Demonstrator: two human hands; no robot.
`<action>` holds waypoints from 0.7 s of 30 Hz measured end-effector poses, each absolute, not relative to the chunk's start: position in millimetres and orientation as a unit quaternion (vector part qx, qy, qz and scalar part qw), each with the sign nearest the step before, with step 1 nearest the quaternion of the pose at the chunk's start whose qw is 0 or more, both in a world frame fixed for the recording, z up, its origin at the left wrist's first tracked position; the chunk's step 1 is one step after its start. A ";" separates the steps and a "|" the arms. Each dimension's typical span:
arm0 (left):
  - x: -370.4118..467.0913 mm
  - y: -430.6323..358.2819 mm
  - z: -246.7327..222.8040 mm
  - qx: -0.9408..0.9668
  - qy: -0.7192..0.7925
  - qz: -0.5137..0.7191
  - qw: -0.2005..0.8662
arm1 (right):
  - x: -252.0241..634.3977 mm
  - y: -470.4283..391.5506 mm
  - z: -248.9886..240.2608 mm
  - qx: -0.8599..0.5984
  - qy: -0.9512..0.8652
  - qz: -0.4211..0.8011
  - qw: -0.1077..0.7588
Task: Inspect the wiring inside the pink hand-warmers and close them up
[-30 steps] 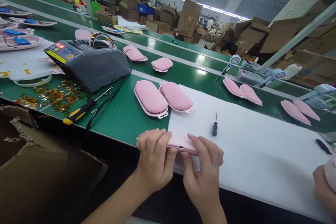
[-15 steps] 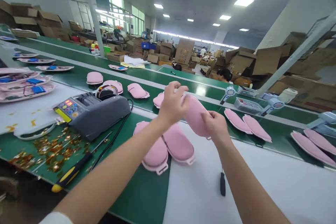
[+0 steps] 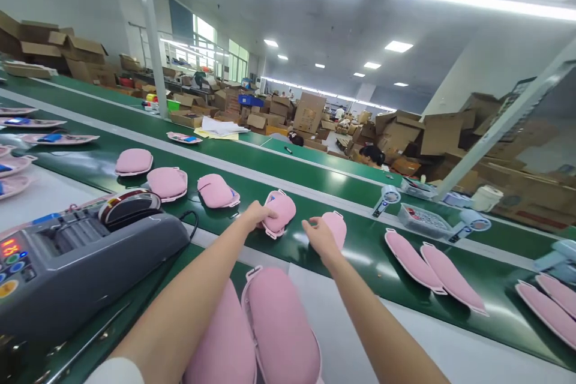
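Note:
My left hand reaches over the green conveyor surface and grips the left side of a pink padded piece with its thumb and fingers. To the right, my right hand has its fingers apart beside another pink piece, whose lower left part it hides. Whether it touches that piece I cannot tell. Nearer to me, a large pink padded shell lies against a second one, partly under my left forearm.
A grey tape dispenser stands at the lower left. More pink pieces lie along the conveyor on both sides. At the right are a clear tray and light blue handheld devices. A metal post rises at the back left.
The pink piece that was held up between my hands is no longer raised. Both hands have moved forward onto the conveyor, the left taking hold of a pink piece. The view has shifted closer to the conveyor.

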State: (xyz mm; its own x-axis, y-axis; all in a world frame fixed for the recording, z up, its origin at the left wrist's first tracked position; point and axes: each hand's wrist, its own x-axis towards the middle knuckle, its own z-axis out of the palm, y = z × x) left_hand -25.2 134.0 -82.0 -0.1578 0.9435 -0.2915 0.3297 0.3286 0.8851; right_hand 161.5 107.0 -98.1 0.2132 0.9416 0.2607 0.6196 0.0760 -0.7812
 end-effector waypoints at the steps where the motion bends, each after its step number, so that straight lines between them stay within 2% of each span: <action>1: -16.6 127.1 -77.1 0.464 0.669 0.354 0.460 | 152.7 102.2 -92.8 -0.655 -0.578 0.250 0.418; 3: 0.6 103.9 -62.9 0.468 0.641 0.390 0.466 | 140.3 85.2 -76.6 -0.646 -0.531 0.353 0.420; 6: 19.0 46.9 -36.9 0.507 0.569 0.450 0.465 | 135.2 36.8 -46.6 -0.601 -0.477 0.434 0.472; 10: 19.0 -47.8 -19.6 0.555 0.433 0.482 0.521 | 135.1 -64.5 -25.0 -0.516 -0.461 0.460 0.557; 14: 7.3 -123.8 -42.4 0.548 0.242 0.497 0.628 | 125.0 -163.7 -41.0 -0.448 -0.455 0.434 0.635; 18: 5.3 -175.6 -79.9 0.484 0.211 0.494 0.691 | 123.2 -224.7 -83.0 -0.497 -0.510 0.398 0.578; 21: 0.8 -202.2 -95.7 0.356 0.195 0.425 0.809 | 141.6 -253.0 -111.4 -0.562 -0.622 0.221 0.499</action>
